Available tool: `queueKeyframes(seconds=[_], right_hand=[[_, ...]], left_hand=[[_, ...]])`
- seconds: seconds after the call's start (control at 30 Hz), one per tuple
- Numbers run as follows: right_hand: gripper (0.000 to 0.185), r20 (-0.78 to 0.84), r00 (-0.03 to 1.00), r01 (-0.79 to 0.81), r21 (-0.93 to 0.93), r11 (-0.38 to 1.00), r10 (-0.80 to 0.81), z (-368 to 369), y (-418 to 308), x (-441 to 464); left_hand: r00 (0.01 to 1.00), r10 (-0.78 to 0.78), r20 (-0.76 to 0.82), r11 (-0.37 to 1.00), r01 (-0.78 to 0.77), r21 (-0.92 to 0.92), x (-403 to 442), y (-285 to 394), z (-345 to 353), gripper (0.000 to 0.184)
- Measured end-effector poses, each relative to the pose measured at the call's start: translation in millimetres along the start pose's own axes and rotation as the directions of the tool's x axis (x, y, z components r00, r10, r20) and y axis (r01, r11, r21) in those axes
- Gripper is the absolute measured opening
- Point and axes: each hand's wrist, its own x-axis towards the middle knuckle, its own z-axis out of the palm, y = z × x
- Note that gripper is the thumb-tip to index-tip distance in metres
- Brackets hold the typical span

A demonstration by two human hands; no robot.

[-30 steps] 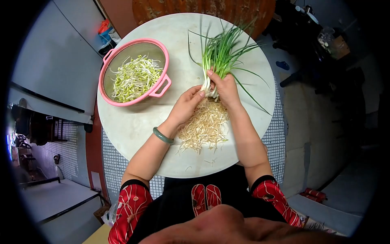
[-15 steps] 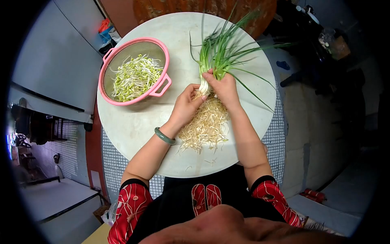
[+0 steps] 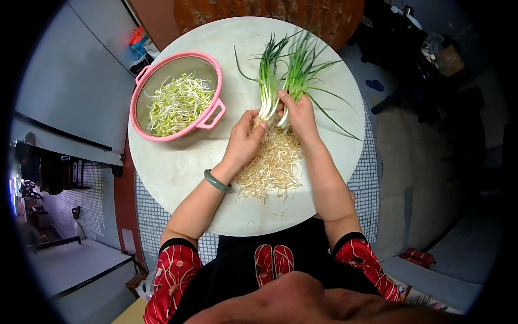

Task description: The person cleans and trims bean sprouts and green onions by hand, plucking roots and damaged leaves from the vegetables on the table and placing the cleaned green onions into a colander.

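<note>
My left hand (image 3: 247,137) is closed around the white root end of a bunch of scallions (image 3: 268,81), their green tops pointing away from me. Beside it, my right hand (image 3: 298,114) grips a second bunch of scallions (image 3: 298,73), its white ends showing below the fingers. The two bunches stand slightly apart, with a gap between their stems. Just below both hands lies a loose pile of pale sprout roots and trimmings (image 3: 270,167) on the round white table (image 3: 183,183). A green bangle (image 3: 218,181) circles my left wrist.
On the table's left side a pink-rimmed mesh colander (image 3: 217,102) holds bean sprouts (image 3: 181,105). A reddish-brown wooden surface (image 3: 264,9) adjoins the far edge. A blue slipper (image 3: 375,85) lies on the floor at the right.
The scallions have parted into two separate bunches, the left one tilting left. My right hand has shifted slightly, and white ends now show beneath it. The colander stays put.
</note>
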Motion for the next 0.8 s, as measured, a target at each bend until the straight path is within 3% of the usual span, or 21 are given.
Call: queueKeyframes(seconds=[0.2, 0.23, 0.43, 0.53, 0.6, 0.67, 0.73, 0.8], right_hand=[[0.029, 0.043, 0.976, 0.21, 0.038, 0.977, -0.212, 18, -6, -13], [0.031, 0.074, 0.98, 0.182, 0.051, 0.982, -0.185, 18, -7, -16], [0.031, 0.183, 0.918, 0.359, -0.016, 0.933, -0.351, 33, -12, -34], [0.029, 0.126, 0.91, 0.403, -0.043, 0.914, -0.395, 30, -10, -27], [0.024, -0.015, 0.97, 0.24, 0.254, 0.937, -0.244, 25, -7, -18], [0.018, -0.063, 0.993, 0.118, 0.479, 0.87, -0.1, 15, -8, -8], [0.011, -0.043, 0.999, 0.027, 0.619, 0.785, 0.0, 0, -15, -1], [0.011, 0.005, 0.996, -0.076, 0.562, 0.823, 0.089, -4, -12, 3]], left_hand=[[0.997, -0.036, -0.062, 0.999, 0.035, -0.025, 6, -1, -4, 0.029], [0.996, -0.048, -0.07, 0.998, 0.046, -0.032, 7, -2, -4, 0.028], [0.984, 0.021, -0.179, 0.938, -0.082, -0.338, 12, -4, 0, 0.027], [0.989, -0.01, -0.145, 0.951, -0.035, -0.307, 8, 1, -3, 0.025], [0.994, -0.007, -0.106, 0.953, -0.026, -0.303, 6, 3, -2, 0.025], [0.996, -0.001, -0.092, 0.951, -0.027, -0.309, 4, 7, 0, 0.025], [0.995, 0.006, -0.102, 0.944, -0.04, -0.328, 3, 10, 3, 0.025], [0.997, 0.018, -0.073, 0.94, -0.042, -0.339, 2, 10, 4, 0.025]])
